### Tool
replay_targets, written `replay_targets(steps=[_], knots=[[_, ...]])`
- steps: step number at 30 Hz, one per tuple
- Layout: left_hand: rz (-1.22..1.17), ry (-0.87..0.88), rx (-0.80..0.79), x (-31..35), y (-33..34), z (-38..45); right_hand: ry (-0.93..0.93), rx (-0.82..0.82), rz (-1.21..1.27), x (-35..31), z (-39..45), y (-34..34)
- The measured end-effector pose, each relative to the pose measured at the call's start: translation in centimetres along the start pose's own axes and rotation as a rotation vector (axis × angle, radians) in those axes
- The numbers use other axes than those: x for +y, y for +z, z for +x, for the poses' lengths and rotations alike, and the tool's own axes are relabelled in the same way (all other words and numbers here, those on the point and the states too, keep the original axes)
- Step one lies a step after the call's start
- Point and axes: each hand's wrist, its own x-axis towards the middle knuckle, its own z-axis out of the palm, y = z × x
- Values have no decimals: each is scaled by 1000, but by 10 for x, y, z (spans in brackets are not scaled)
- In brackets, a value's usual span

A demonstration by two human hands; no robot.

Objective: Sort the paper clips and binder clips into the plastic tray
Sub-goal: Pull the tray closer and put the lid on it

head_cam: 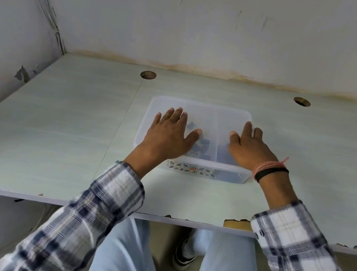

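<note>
A translucent plastic tray (pixel 202 108) stands mid-table under a frosted lid, with a floral band on its front wall. Both my hands lie flat on the lid. My left hand (pixel 169 134) covers the left half, fingers spread. My right hand (pixel 249 148) covers the right half, with pink and black bands on its wrist. Dark binder clips (pixel 201 149) show blurred through the lid between my hands, in the left compartment. Dark shapes also show in the right compartment, too blurred to name. Neither hand holds anything.
The pale green table (pixel 57 141) has two round cable holes (pixel 148 75) (pixel 301 101) near the back wall. Walls close off the back and left. The chipped front edge (pixel 236 224) runs above my knees.
</note>
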Motion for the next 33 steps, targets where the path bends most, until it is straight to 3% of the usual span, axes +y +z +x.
replay_targets(steps=[4,9,16,22,28,31,33], knots=[[46,-23,109,-14,-19,36,-53,56,68,-8,35,-15],[72,-77,-7,-42,-19,69,-91,42,129,-12,63,-14],[131,-93,-15,-43,-12,70,-109,22,104,-7,68,-11],[1,-64,30,-26,-10,21,-200,52,-60,-3,17,-2],[80,-39,-31,-23,-1,0,-248,70,-80,8,7,13],[1,-27,36,-18,-9,1,-265,48,-39,6,9,7],[-85,-56,180,-24,-14,-3,-230,54,106,13,5,2]])
